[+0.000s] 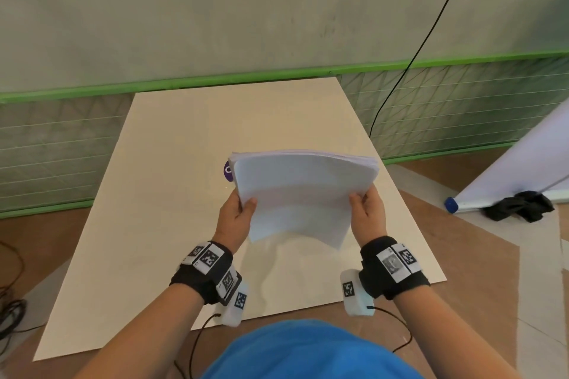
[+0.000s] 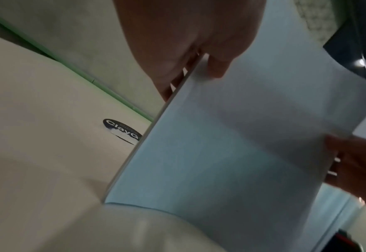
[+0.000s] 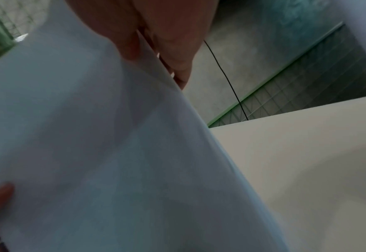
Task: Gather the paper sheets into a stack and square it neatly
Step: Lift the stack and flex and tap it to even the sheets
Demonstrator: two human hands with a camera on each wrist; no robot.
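Far left, at nine o'clock of the scene: loose black cables (image 1: 9, 314) on the brown floor, beside a low green-framed mesh barrier (image 1: 46, 148). Next, a pale beige board (image 1: 147, 224) lying flat, filling the middle ground. On it, a dark purple oval sticker (image 1: 228, 170) with white lettering, peeking out at nine o'clock of the paper.

Then the left hand (image 1: 235, 215), clamped on the left edge of the paper stack (image 1: 303, 194): thumb on the near face, fingers (image 2: 171, 73) curled behind, as seen from the left wrist. Black wrist strap with square coded tags just below, at six o'clock of the hand.

At centre, the paper stack itself, held up off the board between both hands, top edge tipped away toward twelve o'clock, sheets bowed into a gentle arch, upper edges fairly even, lower edge wavy. A soft shadow under it on the board.

Right hand (image 1: 368, 212) gripping the right edge at about four o'clock of the stack, thumb in front, fingers behind. Same strap and tags on that wrist.

Further right, a thin black cord (image 1: 409, 64) running up toward one o'clock. At three o'clock, a tilted white board (image 1: 523, 163) with a blue end cap (image 1: 451, 204) and a black crumpled cloth (image 1: 520, 205) beside it. At six o'clock, a blue garment (image 1: 308, 351).
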